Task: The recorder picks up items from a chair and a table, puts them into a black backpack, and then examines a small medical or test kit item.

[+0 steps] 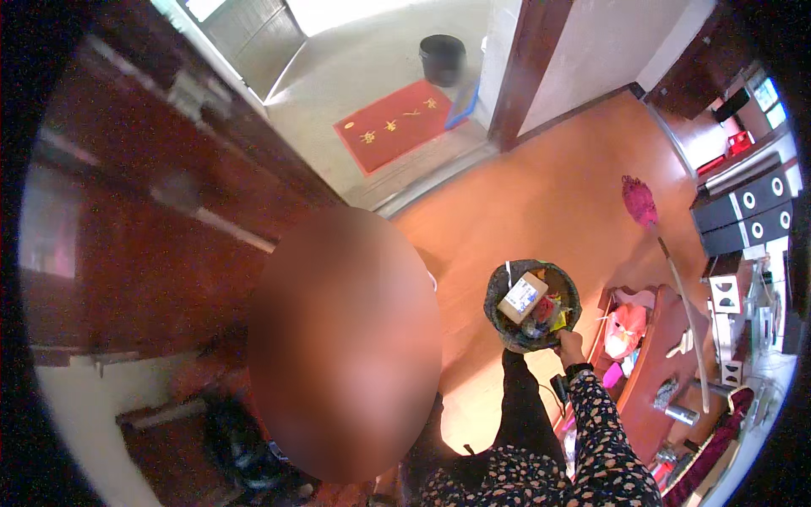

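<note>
Though laden, bin (522, 342) in right hand (571, 345)

Dark round bin (519, 340), mouth facing up, loaded

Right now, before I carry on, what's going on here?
The person's right hand grips the rim of a dark round bin, fingers closed at its edge. Inside it, a small cardboard box sits among colorful scraps. The left hand is not visible. A pink-headed mop is ahead to the right, and a red doormat lies beyond the doorway.
</note>
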{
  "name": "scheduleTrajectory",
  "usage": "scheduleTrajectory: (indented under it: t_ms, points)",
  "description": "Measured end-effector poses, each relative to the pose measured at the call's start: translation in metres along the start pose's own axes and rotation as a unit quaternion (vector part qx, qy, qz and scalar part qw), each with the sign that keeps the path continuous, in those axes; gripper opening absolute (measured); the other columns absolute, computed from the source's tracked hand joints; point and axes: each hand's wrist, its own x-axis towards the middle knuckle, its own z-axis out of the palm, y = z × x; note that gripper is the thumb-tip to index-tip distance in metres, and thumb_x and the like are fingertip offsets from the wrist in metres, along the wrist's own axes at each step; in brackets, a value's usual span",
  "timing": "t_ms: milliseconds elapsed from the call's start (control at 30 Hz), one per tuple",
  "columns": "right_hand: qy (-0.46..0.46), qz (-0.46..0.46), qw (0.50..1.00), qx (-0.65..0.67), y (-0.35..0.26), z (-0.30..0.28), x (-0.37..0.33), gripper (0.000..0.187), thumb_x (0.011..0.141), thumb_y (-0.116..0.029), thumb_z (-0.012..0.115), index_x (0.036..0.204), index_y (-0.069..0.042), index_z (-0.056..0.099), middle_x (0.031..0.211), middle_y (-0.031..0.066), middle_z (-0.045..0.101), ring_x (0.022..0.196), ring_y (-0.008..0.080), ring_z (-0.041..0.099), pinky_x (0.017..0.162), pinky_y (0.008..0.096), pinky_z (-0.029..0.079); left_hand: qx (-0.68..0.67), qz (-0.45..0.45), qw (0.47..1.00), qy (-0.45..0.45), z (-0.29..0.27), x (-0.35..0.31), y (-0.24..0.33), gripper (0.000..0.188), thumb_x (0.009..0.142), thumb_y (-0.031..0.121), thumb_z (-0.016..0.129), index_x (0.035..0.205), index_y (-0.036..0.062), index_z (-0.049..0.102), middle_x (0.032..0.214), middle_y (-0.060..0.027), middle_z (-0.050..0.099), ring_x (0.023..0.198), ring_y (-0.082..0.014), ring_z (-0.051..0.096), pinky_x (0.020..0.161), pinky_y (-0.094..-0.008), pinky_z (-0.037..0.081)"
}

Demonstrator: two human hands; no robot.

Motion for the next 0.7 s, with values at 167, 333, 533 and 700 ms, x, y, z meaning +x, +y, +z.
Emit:
scheduleTrajectory:
  t_ms: [167,333,533,700]
  points:
    - [0.017,0.035,0.999,-0.025,-0.023,-0.011,0.033,0.011,0.07,-0.012,0.056,0.075,-0.004,0.051,0.064,0.0078,0.05,0.046,0.0192,0.048,0.038,0.0289,0.039,-0.227,-0.174,0.958,0.033,0.057,-0.095,-0.007,0.033,0.082,0.035,0.061,0.09,0.0031,0.068,0.075,-0.008,0.067,0.075,-0.0221,0.064,0.071,-0.0362,0.051]
    - [0.05,0.028,0.998,-0.028,-0.05,-0.008,0.208,0.014,0.071,-0.015,0.057,0.066,-0.004,0.051,0.058,0.0084,0.051,0.04,0.0193,0.046,0.035,0.0296,0.037,0.123,-0.148,0.981,-0.032,0.131,-0.047,0.042,0.031,0.085,0.034,0.056,0.097,0.0063,0.064,0.084,-0.0122,0.064,0.081,-0.0262,0.062,0.074,-0.0401,0.049]
    - [-0.014,-0.029,0.999,-0.001,-0.077,-0.035,0.317,0.008,0.081,-0.013,0.053,0.079,-0.005,0.054,0.066,0.0051,0.054,0.046,0.0135,0.047,0.04,0.0256,0.036,0.074,-0.194,0.977,-0.051,0.183,-0.041,0.092,0.029,0.087,0.017,0.054,0.112,0.0032,0.055,0.095,-0.015,0.055,0.088,-0.0218,0.05,0.08,-0.0373,0.043]
    - [-0.013,-0.15,0.985,-0.08,-0.041,-0.06,0.398,0.008,0.081,-0.011,0.055,0.076,-0.005,0.055,0.065,0.0051,0.051,0.048,0.0136,0.046,0.041,0.0257,0.036,0.033,-0.094,0.995,-0.008,0.205,-0.038,0.126,0.023,0.086,0.016,0.054,0.102,-0.0009,0.057,0.089,-0.0115,0.058,0.083,-0.0208,0.052,0.075,-0.036,0.044]
